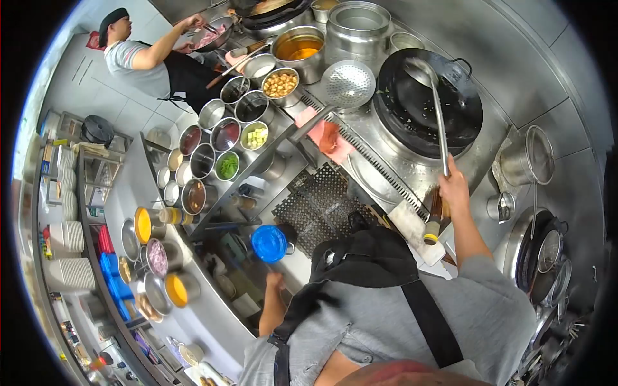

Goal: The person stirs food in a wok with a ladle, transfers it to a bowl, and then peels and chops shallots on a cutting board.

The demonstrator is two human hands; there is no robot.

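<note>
My right hand (454, 186) is closed around the handle of a long metal ladle (440, 116). The ladle's bowl rests over the far part of a large black wok (402, 122), which sits on the stove and has small pale bits inside. Below the right hand, a bottle with a yellow-ringed cap (434, 225) is by the stove edge. Down at my left side hangs my left hand (275, 281), its fingers curled, with no object showing in it. Just beyond it is a blue round lid or tub (268, 244), apart from the hand.
A perforated strainer (348, 85) lies left of the wok, beside a pot of orange liquid (298, 48). Several metal containers of ingredients, including chopped greens (227, 166), line the left counter. A co-worker (151, 58) handles a bowl (214, 35) at the back. A perforated mat (325, 209) covers the floor.
</note>
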